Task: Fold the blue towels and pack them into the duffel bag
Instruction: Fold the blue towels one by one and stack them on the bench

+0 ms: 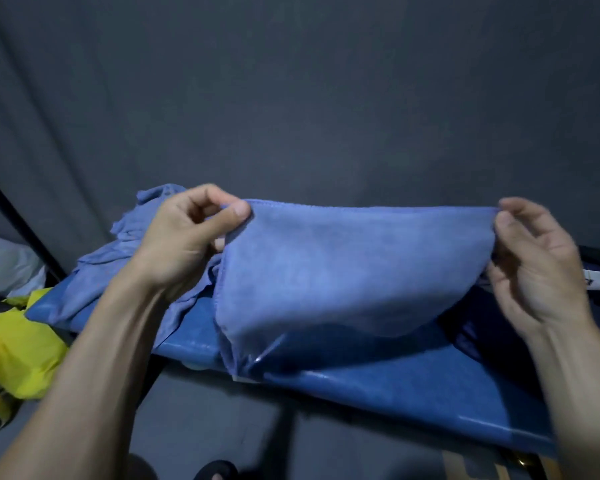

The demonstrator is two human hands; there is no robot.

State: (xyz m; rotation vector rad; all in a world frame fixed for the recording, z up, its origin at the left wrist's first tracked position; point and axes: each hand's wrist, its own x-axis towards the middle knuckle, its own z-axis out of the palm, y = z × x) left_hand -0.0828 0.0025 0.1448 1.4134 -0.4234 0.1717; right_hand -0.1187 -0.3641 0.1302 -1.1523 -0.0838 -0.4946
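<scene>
A blue towel (354, 268) hangs stretched between my hands above the blue table (413, 386), its lower edge draping onto the tabletop. My left hand (187, 240) pinches its upper left corner between thumb and fingers. My right hand (537, 265) pinches the upper right corner. A heap of more blue towels (136, 244) lies crumpled on the table's left end, behind my left hand. A dark duffel bag (589, 271) shows partly at the right edge, mostly hidden by my right hand and the towel.
A grey curtain (309, 98) hangs behind the table. Yellow material (18, 348) lies on the floor at the left, a white bag (4, 265) behind it. A black pole (18, 223) slants at the left. My foot in a dark shoe (215, 471) shows below.
</scene>
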